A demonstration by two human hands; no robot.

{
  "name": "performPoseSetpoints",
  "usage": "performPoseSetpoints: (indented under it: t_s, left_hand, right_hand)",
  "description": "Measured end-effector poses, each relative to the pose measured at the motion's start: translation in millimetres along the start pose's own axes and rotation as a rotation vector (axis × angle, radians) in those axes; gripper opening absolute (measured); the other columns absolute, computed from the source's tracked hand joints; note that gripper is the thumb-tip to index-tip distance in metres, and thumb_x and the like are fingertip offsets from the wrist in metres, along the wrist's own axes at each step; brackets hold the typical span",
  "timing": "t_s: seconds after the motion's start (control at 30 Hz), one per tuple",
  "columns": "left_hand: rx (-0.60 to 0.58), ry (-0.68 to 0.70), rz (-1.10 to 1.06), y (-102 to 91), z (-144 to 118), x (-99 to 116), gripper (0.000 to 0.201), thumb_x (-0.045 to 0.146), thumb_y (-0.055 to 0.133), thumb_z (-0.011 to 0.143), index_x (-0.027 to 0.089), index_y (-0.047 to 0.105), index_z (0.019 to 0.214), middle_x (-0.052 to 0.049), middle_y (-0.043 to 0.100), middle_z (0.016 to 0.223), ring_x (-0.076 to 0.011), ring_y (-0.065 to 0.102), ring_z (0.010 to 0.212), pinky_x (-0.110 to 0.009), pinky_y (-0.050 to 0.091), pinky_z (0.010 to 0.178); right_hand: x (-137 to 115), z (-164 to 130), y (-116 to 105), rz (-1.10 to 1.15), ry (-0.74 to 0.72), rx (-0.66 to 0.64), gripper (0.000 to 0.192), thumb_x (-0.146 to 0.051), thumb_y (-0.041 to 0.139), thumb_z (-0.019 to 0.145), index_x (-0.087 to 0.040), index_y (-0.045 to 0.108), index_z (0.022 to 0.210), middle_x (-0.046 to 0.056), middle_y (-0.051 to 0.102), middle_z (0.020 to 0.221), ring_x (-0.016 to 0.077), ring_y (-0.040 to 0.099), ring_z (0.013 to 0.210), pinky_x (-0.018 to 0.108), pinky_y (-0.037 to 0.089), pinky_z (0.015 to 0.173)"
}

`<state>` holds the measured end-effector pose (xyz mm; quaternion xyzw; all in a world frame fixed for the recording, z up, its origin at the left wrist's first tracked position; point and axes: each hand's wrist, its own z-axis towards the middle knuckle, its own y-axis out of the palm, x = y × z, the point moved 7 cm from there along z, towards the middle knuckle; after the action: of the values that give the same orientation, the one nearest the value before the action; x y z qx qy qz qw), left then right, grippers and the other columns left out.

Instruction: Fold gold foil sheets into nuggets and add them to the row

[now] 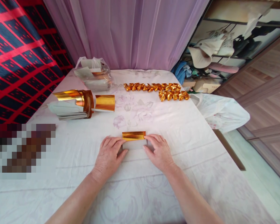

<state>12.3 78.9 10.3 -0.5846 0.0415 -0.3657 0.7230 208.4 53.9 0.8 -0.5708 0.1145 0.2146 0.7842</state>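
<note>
Between my hands, low over the near middle of the table, is a sheet of gold foil paper (133,136). Its upper strip shows shiny gold and the lower part pale, so it looks partly folded over. My left hand (110,153) has the left end between thumb and fingers. At the right end, my right hand (159,151) pinches the sheet the same way, index finger on the gold strip and thumb below. Farther left lies a bundle of gold foil sheets (71,104), pale sides showing, beside a single curled gold sheet (105,103).
Two rows of folded gold foil pieces (151,87) line the far side of the table. A clear plastic bag (93,74) with paper stands at the back left. A white plastic bag (226,112) hangs by the right edge. Shelves (224,56) with shoes and a cap stand beyond.
</note>
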Motion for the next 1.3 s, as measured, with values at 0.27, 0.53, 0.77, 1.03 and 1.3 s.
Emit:
performPoseSetpoints:
  t_s: [0.27,0.53,0.77,1.03,1.3]
  left_hand:
    - [0.002,-0.033,-0.034,0.2,2,-2,0.022,0.026,0.06,0.086,0.022,0.062,0.107,-0.007,0.067,0.11,-0.0265,0.058,0.105,-0.053,0.041,0.102]
    - [0.003,-0.021,-0.073,-2.1,2,-1,0.011,0.022,0.06,0.087,0.024,0.063,0.097,-0.006,0.067,0.107,-0.0254,0.059,0.102,-0.052,0.043,0.1]
    - [0.03,-0.002,-0.097,-3.8,1,1,0.01,0.016,0.06,0.085,0.022,0.06,0.093,-0.007,0.066,0.115,-0.0254,0.059,0.103,-0.054,0.041,0.103]
    - [0.033,-0.012,-0.164,-3.5,2,-1,0.012,0.016,0.062,0.081,0.022,0.058,0.09,-0.007,0.069,0.111,-0.0249,0.061,0.104,-0.052,0.044,0.099]
    - [0.028,-0.007,-0.155,-3.7,1,-1,0.024,0.016,0.062,0.08,0.023,0.06,0.103,-0.007,0.069,0.11,-0.0255,0.061,0.106,-0.053,0.042,0.103]
  right_hand:
    - [-4,0,-1,-0.016,-0.026,-0.012,0.026,-0.024,0.057,0.087,-0.022,0.067,0.111,0.008,0.065,0.111,0.0245,0.058,0.102,0.039,0.046,0.084]
    - [-6,0,-2,-0.003,-0.037,-0.008,0.035,-0.025,0.056,0.086,-0.023,0.062,0.121,0.009,0.064,0.113,0.0255,0.058,0.103,0.04,0.045,0.084]
    - [-7,-1,-6,0.04,-0.076,0.046,0.031,-0.023,0.058,0.086,-0.022,0.063,0.116,0.009,0.065,0.114,0.0242,0.06,0.104,0.039,0.046,0.086]
    - [-14,-4,-20,0.132,-0.143,0.159,0.015,-0.023,0.058,0.087,-0.023,0.066,0.1,0.008,0.064,0.112,0.0225,0.061,0.104,0.039,0.047,0.087]
    - [-20,-5,-25,0.196,-0.203,0.112,0.009,-0.021,0.058,0.086,-0.024,0.067,0.085,0.006,0.067,0.104,0.0207,0.063,0.097,0.038,0.049,0.085]
